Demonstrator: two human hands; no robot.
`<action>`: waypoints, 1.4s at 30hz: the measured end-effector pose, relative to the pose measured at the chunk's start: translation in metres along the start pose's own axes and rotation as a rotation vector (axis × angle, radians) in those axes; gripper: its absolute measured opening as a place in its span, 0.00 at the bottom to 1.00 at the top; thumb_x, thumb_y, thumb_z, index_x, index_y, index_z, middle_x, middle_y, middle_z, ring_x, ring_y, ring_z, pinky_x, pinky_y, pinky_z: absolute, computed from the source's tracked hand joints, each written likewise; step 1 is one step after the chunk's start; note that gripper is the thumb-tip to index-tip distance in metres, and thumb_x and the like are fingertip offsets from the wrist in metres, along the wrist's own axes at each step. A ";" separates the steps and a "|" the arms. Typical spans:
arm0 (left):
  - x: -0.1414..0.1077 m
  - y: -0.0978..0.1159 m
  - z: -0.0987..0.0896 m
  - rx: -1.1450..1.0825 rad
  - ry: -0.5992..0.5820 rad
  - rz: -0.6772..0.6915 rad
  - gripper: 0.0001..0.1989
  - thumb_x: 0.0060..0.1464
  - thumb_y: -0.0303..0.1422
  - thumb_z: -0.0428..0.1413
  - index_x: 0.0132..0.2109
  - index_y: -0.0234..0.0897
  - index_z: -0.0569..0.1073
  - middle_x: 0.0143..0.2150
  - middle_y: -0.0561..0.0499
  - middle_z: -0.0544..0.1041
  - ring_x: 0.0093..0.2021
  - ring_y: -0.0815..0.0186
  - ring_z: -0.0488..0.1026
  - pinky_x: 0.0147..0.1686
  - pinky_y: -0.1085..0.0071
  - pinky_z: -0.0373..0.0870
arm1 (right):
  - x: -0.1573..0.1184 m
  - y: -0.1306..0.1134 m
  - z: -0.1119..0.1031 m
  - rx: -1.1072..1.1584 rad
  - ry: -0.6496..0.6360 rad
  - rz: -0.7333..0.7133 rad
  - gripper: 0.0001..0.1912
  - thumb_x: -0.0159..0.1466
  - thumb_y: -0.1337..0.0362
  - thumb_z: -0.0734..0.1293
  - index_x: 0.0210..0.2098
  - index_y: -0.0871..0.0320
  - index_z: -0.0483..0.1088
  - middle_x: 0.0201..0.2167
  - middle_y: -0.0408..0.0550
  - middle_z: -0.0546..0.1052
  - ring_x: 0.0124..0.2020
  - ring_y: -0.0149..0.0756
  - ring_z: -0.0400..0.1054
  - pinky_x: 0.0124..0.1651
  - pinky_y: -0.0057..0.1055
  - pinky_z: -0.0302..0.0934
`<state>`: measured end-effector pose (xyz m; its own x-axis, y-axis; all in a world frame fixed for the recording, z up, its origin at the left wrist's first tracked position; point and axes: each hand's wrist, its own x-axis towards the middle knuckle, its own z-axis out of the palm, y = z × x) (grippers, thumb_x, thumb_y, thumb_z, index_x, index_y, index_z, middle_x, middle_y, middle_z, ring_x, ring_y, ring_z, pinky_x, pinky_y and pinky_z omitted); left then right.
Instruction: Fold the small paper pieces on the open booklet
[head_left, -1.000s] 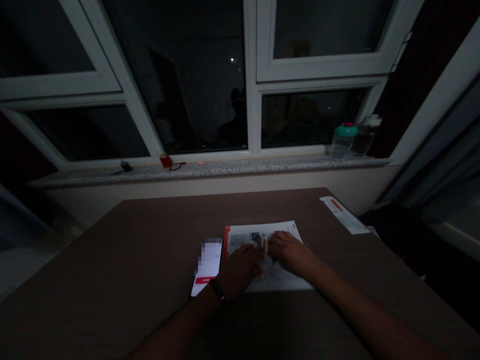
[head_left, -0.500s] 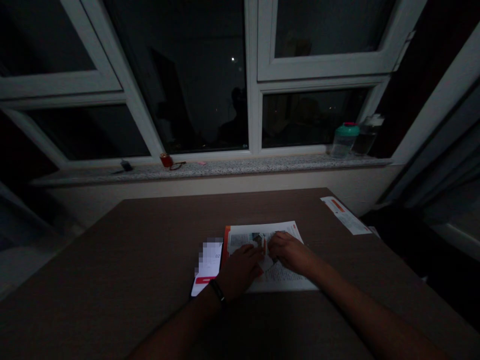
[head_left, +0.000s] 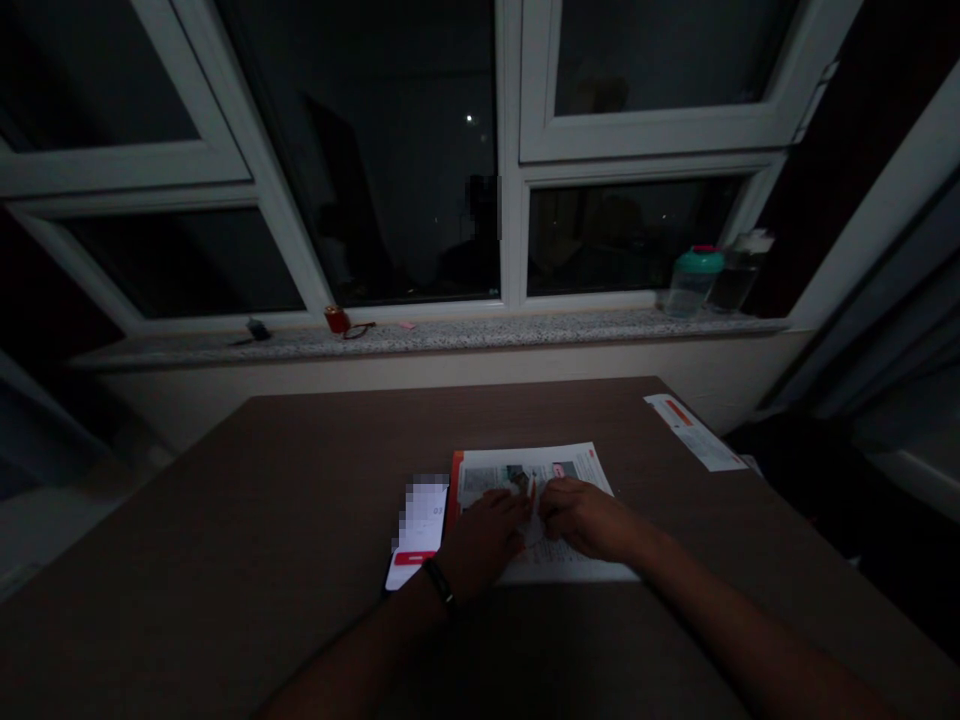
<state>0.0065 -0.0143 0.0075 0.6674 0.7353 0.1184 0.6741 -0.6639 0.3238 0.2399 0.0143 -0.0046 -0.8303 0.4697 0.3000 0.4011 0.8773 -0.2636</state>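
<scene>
Both of the person's hands work over 1 printed sheet (head_left: 562, 562), which lies on the brown bench (head_left: 300, 480) near its middle, an orange band down its left edge. The left hand (head_left: 487, 535) lies palm down across the sheet's left part, fingers reaching right, a dark wristband (head_left: 439, 583) behind it; whether those fingers grip anything cannot be told. The right hand (head_left: 589, 518) rests on the right part with fingers curled toward the left one, and its fingertips are too dim to tell whether they pinch something. A small pale piece with an orange strip (head_left: 533, 528) shows in the narrow gap between the 2 hands, on top of the sheet. Just left of the sheet lies a phone (head_left: 424, 520) with a lit screen and a red bar low on it. A white paper strip (head_left: 694, 435) with an orange patch lies along the bench's right edge, well apart from the hands. Beyond, on the speckled sill (head_left: 480, 335), stand a teal-lidded bottle (head_left: 688, 290), a clear bottle (head_left: 736, 277) beside it and, farther left, a small red object (head_left: 337, 319).
</scene>
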 end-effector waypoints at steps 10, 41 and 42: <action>0.000 0.001 0.000 0.129 -0.028 0.020 0.26 0.58 0.20 0.52 0.62 0.40 0.64 0.64 0.48 0.65 0.64 0.55 0.58 0.64 0.55 0.55 | -0.003 0.015 -0.001 -0.024 0.330 0.466 0.13 0.62 0.74 0.61 0.43 0.58 0.72 0.41 0.51 0.73 0.46 0.41 0.66 0.51 0.38 0.60; -0.003 -0.005 0.003 -0.023 -0.011 0.054 0.32 0.56 0.20 0.50 0.66 0.40 0.56 0.65 0.47 0.63 0.66 0.57 0.56 0.64 0.56 0.57 | 0.018 0.008 0.020 0.319 0.428 0.412 0.13 0.58 0.73 0.69 0.25 0.56 0.61 0.29 0.42 0.71 0.35 0.36 0.65 0.40 0.31 0.57; -0.003 -0.005 0.003 -0.025 -0.014 0.052 0.32 0.56 0.20 0.50 0.66 0.40 0.56 0.65 0.46 0.63 0.66 0.57 0.56 0.64 0.56 0.57 | 0.018 0.007 0.019 0.334 0.408 0.390 0.13 0.57 0.74 0.69 0.24 0.56 0.60 0.29 0.42 0.71 0.35 0.36 0.65 0.40 0.31 0.57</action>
<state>0.0019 -0.0135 0.0025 0.7057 0.6977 0.1229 0.6301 -0.6975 0.3413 0.2205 0.0267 -0.0190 -0.4083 0.8044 0.4316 0.4465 0.5883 -0.6741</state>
